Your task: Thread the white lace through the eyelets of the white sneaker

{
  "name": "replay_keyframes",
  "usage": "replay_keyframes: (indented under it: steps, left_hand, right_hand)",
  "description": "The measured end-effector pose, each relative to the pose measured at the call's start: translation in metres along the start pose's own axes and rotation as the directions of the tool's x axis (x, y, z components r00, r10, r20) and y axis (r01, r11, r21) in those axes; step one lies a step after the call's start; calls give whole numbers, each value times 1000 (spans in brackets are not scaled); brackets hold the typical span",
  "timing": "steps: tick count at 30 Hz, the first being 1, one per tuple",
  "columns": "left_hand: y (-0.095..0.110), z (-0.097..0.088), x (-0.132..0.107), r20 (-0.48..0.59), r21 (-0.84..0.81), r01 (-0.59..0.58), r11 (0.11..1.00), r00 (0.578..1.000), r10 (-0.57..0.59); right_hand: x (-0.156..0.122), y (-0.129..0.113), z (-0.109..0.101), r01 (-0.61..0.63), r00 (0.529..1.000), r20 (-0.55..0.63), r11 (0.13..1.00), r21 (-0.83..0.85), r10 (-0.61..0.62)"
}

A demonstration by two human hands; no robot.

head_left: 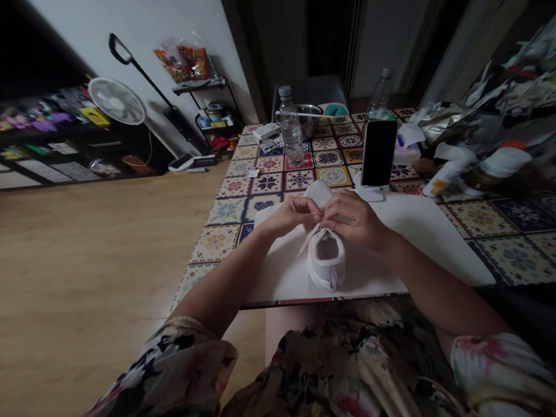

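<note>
A white sneaker (pixel 326 260) stands on a white sheet (pixel 412 231) near the table's front edge, heel toward me. Both hands meet over its tongue. My left hand (pixel 292 215) pinches a white lace, one end of which trails down the shoe's left side. My right hand (pixel 355 219) has its fingers curled on the lace at the same spot. The toe of the shoe shows beyond the fingers; the eyelets are hidden beneath them.
A black phone (pixel 379 153) stands upright on a stand just behind the shoe. A clear water bottle (pixel 291 128), a second bottle (pixel 379 92) and a metal bowl (pixel 309 116) sit farther back on the patterned tablecloth (pixel 226 211). Tubes, jars and clutter crowd the right side.
</note>
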State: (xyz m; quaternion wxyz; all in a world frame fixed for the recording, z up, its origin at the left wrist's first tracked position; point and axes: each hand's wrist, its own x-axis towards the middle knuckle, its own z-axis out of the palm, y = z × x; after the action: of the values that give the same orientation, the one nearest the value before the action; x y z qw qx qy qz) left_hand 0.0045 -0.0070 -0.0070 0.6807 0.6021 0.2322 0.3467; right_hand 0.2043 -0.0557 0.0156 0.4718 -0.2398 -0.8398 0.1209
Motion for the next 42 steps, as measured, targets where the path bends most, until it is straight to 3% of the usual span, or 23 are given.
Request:
replay_keyframes:
  steps: [4, 8, 11, 18, 23, 26, 29, 32, 35, 42]
  left_hand:
    - [2, -5, 2, 69, 182, -63, 981, 996, 51]
    - [2, -10, 6, 82, 424, -263, 866, 964, 253]
    - [-2, -13, 8, 66, 522, -294, 801, 950, 305]
    - [-4, -12, 8, 50, 597, -305, 742, 938, 344]
    - [-3, -12, 8, 62, 577, -302, 759, 943, 328]
    - [-3, -12, 7, 7, 465, -276, 841, 951, 308]
    - [0, -11, 4, -26, 295, -237, 926, 966, 256]
    - [8, -10, 0, 162, 337, -199, 920, 975, 152]
    - [16, -10, -3, 311, 467, -212, 858, 948, 65]
    - [17, -6, -4, 321, 507, -200, 838, 947, 32]
  right_hand:
    - [3, 0, -13, -40, 996, 85, 979, 201, 24]
    - [3, 0, -19, -133, 964, 264, 918, 374, 32]
    - [2, 1, -19, -157, 943, 333, 907, 392, 19]
    - [3, -1, -17, -109, 912, 409, 941, 320, -34]
    - [3, -1, -20, -161, 901, 434, 933, 323, 5]
    - [4, 1, -23, -229, 924, 366, 924, 308, 107]
    - [4, 3, -24, -207, 939, 317, 953, 220, 131]
    - [5, 4, -23, -131, 929, 356, 989, 66, 99]
    - [4, 6, -19, -130, 909, 391, 990, -54, 141]
    - [1, 9, -19, -232, 834, 513, 973, -7, 203]
